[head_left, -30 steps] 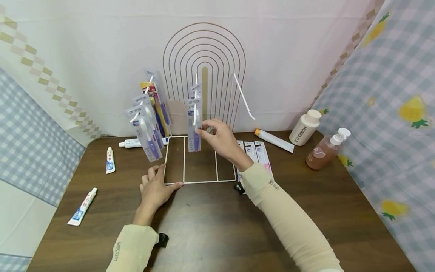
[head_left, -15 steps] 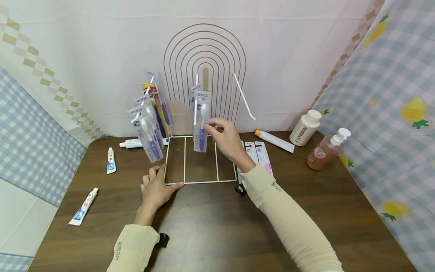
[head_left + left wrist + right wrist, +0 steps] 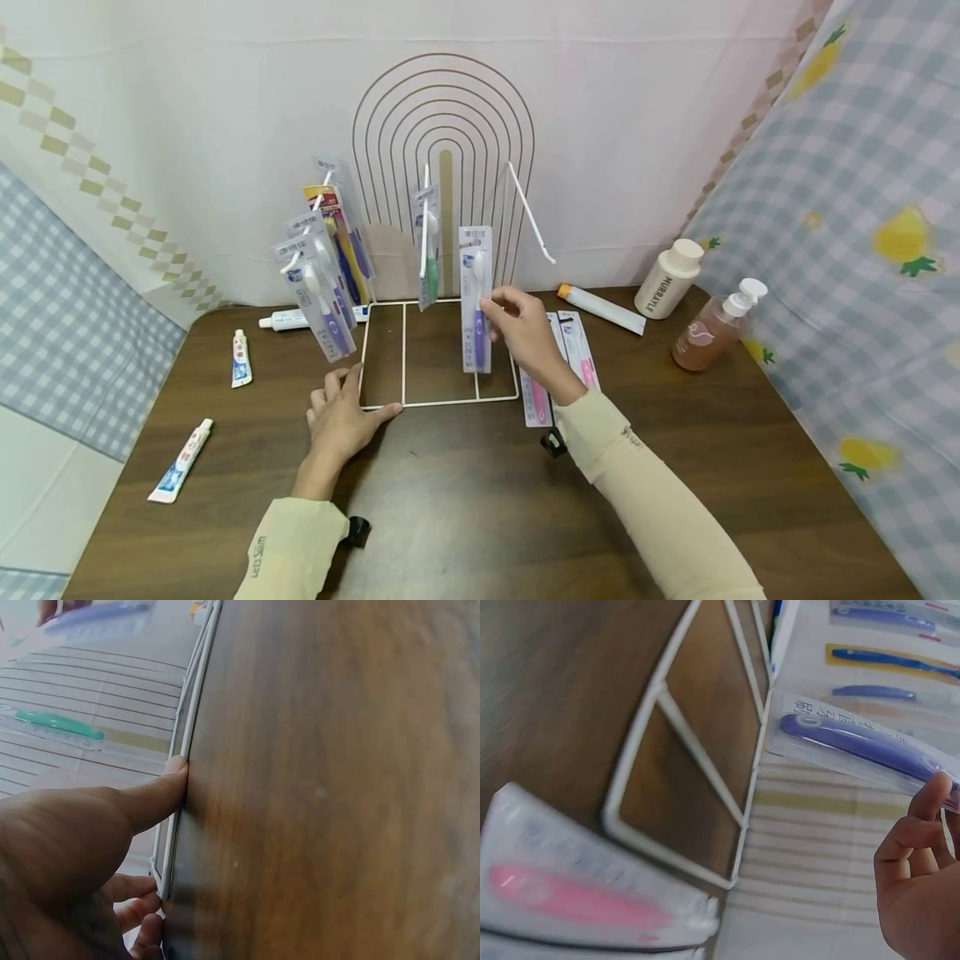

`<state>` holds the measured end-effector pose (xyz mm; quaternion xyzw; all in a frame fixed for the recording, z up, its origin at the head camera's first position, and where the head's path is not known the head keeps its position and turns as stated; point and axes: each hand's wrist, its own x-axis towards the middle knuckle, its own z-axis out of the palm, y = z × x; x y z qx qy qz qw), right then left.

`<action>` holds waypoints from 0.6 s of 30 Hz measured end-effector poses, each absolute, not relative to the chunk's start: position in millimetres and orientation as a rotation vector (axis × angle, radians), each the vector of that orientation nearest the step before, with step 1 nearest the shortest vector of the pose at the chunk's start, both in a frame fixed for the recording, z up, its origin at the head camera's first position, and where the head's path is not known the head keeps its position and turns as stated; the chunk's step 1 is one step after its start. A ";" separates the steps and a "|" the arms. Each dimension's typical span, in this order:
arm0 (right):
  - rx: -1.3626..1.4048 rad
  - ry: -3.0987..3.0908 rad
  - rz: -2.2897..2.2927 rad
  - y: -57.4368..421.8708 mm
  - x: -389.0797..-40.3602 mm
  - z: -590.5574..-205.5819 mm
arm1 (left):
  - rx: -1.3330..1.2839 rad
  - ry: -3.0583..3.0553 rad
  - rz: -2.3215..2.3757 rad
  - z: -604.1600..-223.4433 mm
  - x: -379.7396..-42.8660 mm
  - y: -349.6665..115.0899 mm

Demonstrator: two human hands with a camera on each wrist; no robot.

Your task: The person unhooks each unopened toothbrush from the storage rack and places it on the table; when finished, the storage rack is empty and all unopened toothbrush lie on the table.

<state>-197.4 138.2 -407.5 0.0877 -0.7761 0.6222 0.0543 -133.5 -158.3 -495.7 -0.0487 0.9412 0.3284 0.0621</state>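
Note:
My right hand pinches a packaged toothbrush with a purple handle by its right edge. The pack hangs upright in the air, in front of the right part of a white wire display rack and apart from its hooks. In the right wrist view its purple handle shows through the clear wrapper. My left hand rests at the rack's front left corner, thumb stretched along the front bar. A green-handled toothbrush pack hangs on the middle hook; the right hook is bare.
Several toothbrush packs hang on the left hook. Pink-handled packs lie right of the rack. Toothpaste tubes lie at left, a yellow-capped tube at right. A white bottle and a pump bottle stand at far right.
My right hand has drawn the purple toothbrush pack off the middle hook and carried it right and slightly down. The green-handled pack behind it shows now. My left hand stays at the rack's corner.

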 end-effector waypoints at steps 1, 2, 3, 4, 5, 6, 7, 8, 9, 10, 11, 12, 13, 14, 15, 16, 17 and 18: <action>0.251 -2.368 1.876 142.7 -195.8 -409.4 | -0.145 2.848 0.991 -496.0 -133.8 -158.4; 0.231 -2.369 1.879 147.5 -194.9 -412.1 | -0.144 2.850 0.990 -496.4 -134.2 -158.5; 0.209 -2.372 1.874 152.6 -193.8 -414.4 | -0.144 2.851 0.990 -496.7 -134.6 -158.6; 0.187 -2.373 1.867 157.8 -192.9 -416.4 | -0.144 2.851 0.990 -496.7 -134.8 -158.6; 0.163 -2.372 1.863 163.6 -191.9 -418.2 | -0.143 2.851 0.990 -496.9 -135.1 -158.6; 0.137 -2.370 1.860 169.7 -191.1 -419.9 | -0.144 2.851 0.991 -496.8 -135.2 -158.7; 0.109 -2.365 1.864 176.0 -189.9 -421.2 | -0.144 2.851 0.991 -496.3 -135.3 -158.5; 0.079 -2.364 1.867 183.1 -189.2 -423.7 | -0.145 2.851 0.990 -496.0 -135.3 -158.3; 0.052 -2.379 1.848 191.0 -188.2 -425.7 | -0.146 2.851 0.988 -495.8 -135.2 -158.1; 0.021 -2.393 1.833 199.2 -187.1 -427.7 | -0.148 2.851 0.984 -495.6 -135.2 -157.9; -0.010 -2.404 1.821 207.7 -185.8 -430.0 | -0.148 2.850 0.982 -495.6 -135.3 -157.7; -0.044 -2.414 1.810 216.5 -184.6 -432.7 | -0.150 2.848 0.981 -495.4 -135.2 -157.5; -0.076 -2.429 1.795 225.4 -183.4 -435.5 | -0.152 2.845 0.980 -495.1 -135.0 -157.4; -0.106 -2.443 1.770 234.4 -182.4 -438.6 | -0.154 2.842 0.979 -494.7 -134.7 -157.4; -0.134 -2.460 1.739 243.6 -181.1 -441.4 | -0.154 2.839 0.979 -494.4 -134.5 -157.4; -0.163 -2.479 1.704 252.1 -179.6 -444.0 | -0.153 2.836 0.979 -494.0 -134.3 -157.4; -0.181 -2.501 1.664 261.0 -178.6 -447.2 | -0.152 2.832 0.981 -493.7 -134.1 -157.4; -0.199 -2.528 1.621 269.5 -177.8 -450.4 | -0.151 2.831 0.981 -493.3 -134.0 -157.4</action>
